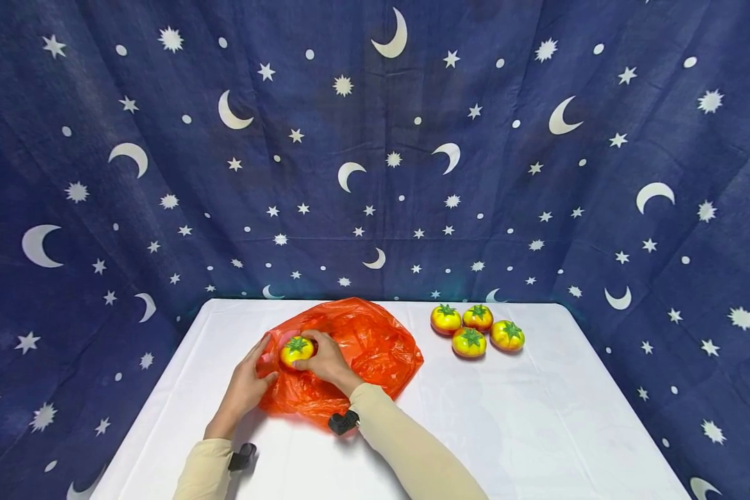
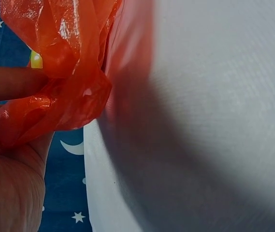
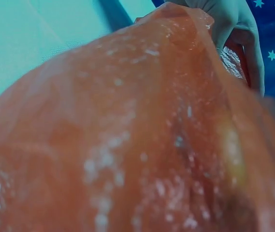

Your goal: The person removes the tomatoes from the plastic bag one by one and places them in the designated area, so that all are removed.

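A red plastic bag (image 1: 375, 340) lies crumpled on the white-covered table, left of its middle. My left hand (image 1: 245, 382) grips the bag's left edge; in the left wrist view the thin plastic (image 2: 79, 96) runs between its thumb and fingers. A yellow-and-red tomato (image 1: 296, 351) with a green leafy top is held by my right hand (image 1: 328, 362), between thumb and fingers, at the left part of the bag. Bag plastic (image 3: 103, 121) fills most of the right wrist view, hiding much of the right hand there.
Several more yellow-and-red tomatoes (image 1: 469, 343) stand in a group to the right of the bag, towards the table's back edge. The white tablecloth (image 1: 537, 430) reaches a dark blue curtain (image 1: 375, 229) patterned with moons and stars, behind and beside the table.
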### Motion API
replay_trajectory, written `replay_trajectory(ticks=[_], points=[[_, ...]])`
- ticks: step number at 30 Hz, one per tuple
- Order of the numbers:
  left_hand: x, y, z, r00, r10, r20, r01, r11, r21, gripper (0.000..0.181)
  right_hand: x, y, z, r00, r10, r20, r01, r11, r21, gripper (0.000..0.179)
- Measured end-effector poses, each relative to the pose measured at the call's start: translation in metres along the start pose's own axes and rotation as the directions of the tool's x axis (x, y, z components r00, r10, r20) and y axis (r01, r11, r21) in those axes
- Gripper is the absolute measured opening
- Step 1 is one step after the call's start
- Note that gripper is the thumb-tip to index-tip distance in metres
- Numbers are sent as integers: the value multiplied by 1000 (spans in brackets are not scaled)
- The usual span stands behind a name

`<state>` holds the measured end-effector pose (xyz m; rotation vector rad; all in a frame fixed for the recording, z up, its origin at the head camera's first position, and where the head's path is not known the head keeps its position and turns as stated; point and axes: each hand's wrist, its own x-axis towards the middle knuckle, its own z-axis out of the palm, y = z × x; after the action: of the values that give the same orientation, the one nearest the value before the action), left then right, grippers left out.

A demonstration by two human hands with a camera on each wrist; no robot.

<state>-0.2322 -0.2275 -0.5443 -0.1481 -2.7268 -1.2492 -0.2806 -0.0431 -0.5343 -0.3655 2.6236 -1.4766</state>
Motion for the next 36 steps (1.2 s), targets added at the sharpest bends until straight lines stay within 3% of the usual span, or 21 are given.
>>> replay_trajectory(ticks=[9,14,22,30,36], points=[[0,0,0,1000,-11,3,11,1000,10,88,1,2,3,1000,0,1,1,997,-74,64],[0,1,0,1000,8,-3,-8,1000,1,87,0,2,4,1000,8,11,-8,999,-52,63],[0,1,0,1000,-15,9,15,1000,2,88,-2,2,3,999,36,22,-36,999,6,60],[0,2,0,999,-38,20,38,999,5,88,-3,5,4,999,5,41,-2,998,-66,70],[0,2,0,998,-60,29,59,998,15,88,-3,4,5,1000,-2,18,3,998,-56,68]])
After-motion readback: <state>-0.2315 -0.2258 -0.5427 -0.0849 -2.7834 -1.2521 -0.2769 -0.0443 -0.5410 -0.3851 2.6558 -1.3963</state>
